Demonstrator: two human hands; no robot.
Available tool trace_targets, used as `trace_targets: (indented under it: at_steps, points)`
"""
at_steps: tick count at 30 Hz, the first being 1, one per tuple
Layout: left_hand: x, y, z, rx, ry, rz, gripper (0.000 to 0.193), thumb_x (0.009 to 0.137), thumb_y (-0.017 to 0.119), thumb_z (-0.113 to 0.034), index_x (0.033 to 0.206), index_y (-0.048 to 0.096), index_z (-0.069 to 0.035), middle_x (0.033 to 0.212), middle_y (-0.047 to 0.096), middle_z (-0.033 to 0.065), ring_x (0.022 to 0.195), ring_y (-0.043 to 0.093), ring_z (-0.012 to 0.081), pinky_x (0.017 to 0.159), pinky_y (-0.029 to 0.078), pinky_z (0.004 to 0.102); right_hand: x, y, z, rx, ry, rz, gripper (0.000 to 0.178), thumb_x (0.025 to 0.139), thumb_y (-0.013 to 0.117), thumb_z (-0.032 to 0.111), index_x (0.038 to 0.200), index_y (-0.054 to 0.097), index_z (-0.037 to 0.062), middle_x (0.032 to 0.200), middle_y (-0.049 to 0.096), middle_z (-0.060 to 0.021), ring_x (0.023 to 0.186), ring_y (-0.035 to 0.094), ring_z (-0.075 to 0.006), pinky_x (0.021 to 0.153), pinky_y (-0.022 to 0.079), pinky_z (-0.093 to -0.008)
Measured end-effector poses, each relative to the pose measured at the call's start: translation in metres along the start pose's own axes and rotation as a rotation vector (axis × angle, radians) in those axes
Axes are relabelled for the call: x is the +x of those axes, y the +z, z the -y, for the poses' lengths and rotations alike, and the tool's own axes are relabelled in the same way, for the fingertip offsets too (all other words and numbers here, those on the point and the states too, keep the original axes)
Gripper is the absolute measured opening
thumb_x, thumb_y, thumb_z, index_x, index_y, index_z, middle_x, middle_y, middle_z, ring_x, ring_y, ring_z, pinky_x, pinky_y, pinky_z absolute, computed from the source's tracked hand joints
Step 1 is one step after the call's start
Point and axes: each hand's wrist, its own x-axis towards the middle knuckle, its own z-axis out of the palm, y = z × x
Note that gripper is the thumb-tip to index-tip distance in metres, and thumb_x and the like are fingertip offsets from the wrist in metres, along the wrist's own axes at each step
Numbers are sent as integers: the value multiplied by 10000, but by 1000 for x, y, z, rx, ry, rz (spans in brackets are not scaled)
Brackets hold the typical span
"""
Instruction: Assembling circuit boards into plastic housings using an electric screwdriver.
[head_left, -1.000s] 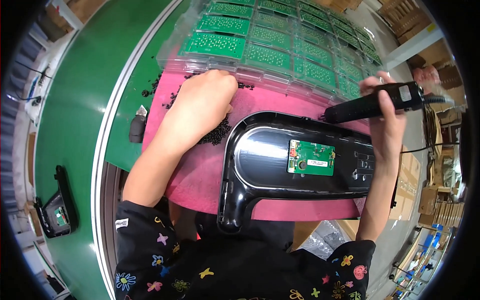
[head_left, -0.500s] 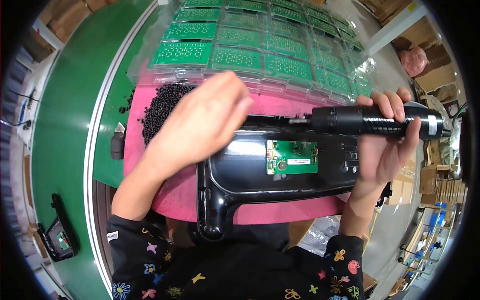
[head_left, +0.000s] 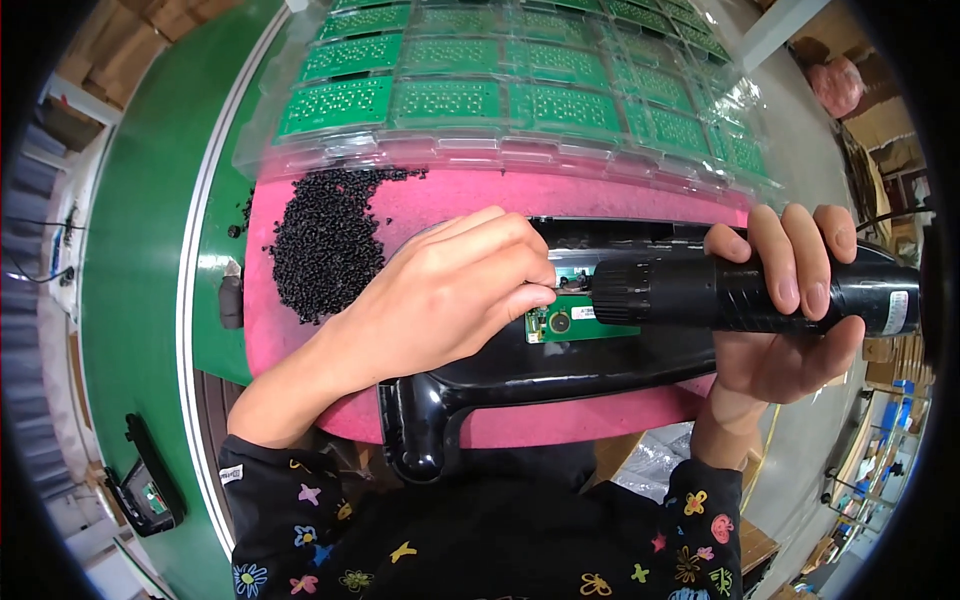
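My right hand (head_left: 790,290) is wrapped round a thick black electric screwdriver (head_left: 660,293), held level with its bit pointing left. My left hand (head_left: 465,280) is closed in a pinch at the tip of the bit; whatever sits between its fingertips is too small and covered to make out. Beneath both hands lies a glossy black plastic housing (head_left: 570,372) with a raised rim and a rounded arm at its lower left. A green circuit board (head_left: 590,333) rests inside it, partly hidden by the screwdriver. Left of the housing is a heap of small black screws (head_left: 322,245).
A pink mat (head_left: 470,192) lies under the housing and the screws. Clear plastic trays of green circuit boards (head_left: 445,105) stand stacked at the far side. On the green table (head_left: 130,300) at left is another black housing (head_left: 150,480) with a board.
My left hand has come right from near the screw heap to the screwdriver's tip. The screwdriver has dropped nearer to me and now covers part of the circuit board.
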Motion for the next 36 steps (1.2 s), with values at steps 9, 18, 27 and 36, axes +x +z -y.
trace_targets:
  at_steps: [9, 18, 27, 36]
  points:
    - [0, -4, 3, 81, 28, 129, 200, 767, 750, -71, 882, 597, -11, 886, 610, 85, 823, 596, 289, 722, 490, 385, 0, -1, -5, -21, 28, 47, 450, 828, 806, 186, 1071, 427, 192, 838, 540, 88, 832, 525, -92, 922, 345, -355]
    - [3, -6, 8, 14, 11, 126, 208, 783, 752, -111, 879, 590, -21, 875, 607, 85, 808, 590, 289, 711, 481, 380, 3, 0, -6, 7, 9, -10, 455, 811, 821, 168, 1053, 437, 194, 832, 545, 92, 828, 531, -87, 905, 347, -344]
    - [4, -6, 10, -168, -59, 173, 197, 802, 744, -85, 904, 597, -4, 885, 614, 105, 828, 606, 286, 737, 484, 376, 4, -2, -10, 98, -36, -4, 452, 797, 830, 136, 1040, 453, 193, 806, 555, 91, 798, 540, -86, 885, 353, -340]
    - [2, -5, 7, -464, -101, 240, 355, 858, 730, -240, 1035, 625, 49, 1052, 646, 154, 937, 623, 327, 847, 492, 421, 7, 1, -13, 120, 51, 118, 417, 812, 815, 114, 1038, 475, 197, 783, 581, 82, 783, 566, -90, 872, 368, -331]
